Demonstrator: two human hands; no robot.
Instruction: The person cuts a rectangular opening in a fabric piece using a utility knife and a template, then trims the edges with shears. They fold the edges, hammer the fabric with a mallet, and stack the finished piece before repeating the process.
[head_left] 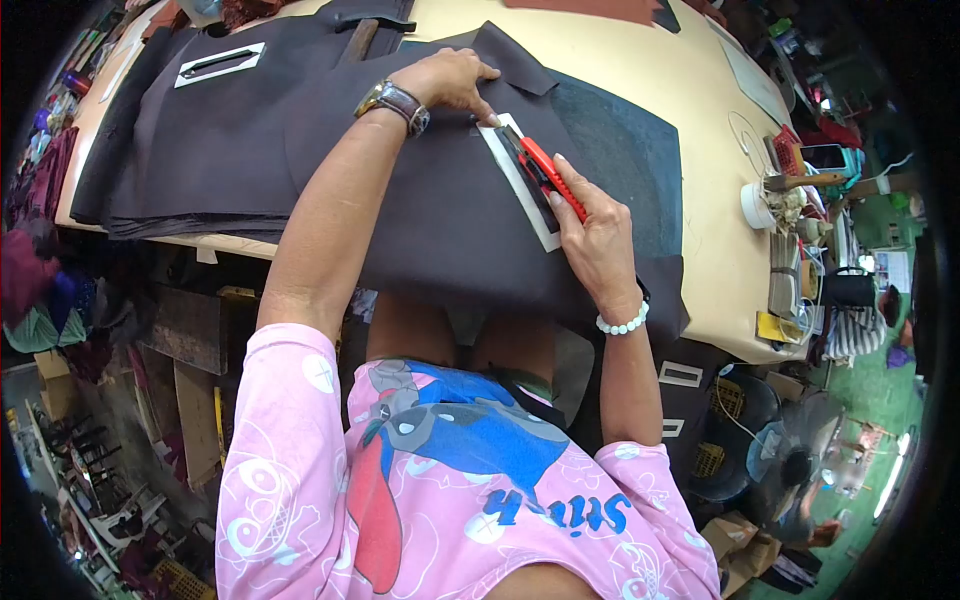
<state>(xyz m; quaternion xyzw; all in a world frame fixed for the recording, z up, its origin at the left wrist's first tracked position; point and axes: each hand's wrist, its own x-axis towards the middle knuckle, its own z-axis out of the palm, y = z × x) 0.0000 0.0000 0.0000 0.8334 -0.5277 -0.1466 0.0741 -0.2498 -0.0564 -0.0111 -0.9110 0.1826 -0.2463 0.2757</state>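
Observation:
My right hand (pixel 598 228) grips a red box cutter (pixel 553 176), its tip pointing up and left. The cutter lies over a narrow white rectangular frame (pixel 518 187) with a dark centre, set on a dark brown sheet of material (pixel 430 190). Whether the blade touches the frame cannot be made out. My left hand (pixel 445 82) is spread on the sheet, one fingertip at the frame's upper end. Beneath the sheet's right side shows a dark blue-green cutting board (pixel 625 150).
More dark sheets are stacked at the left, with another white frame (pixel 220 64) on top. A wooden-handled brush (pixel 805 181) lies by a white tub (pixel 756 206) at the table's right edge. Below stands a fan (pixel 795 465). A wooden handle (pixel 362 40) lies behind my left hand.

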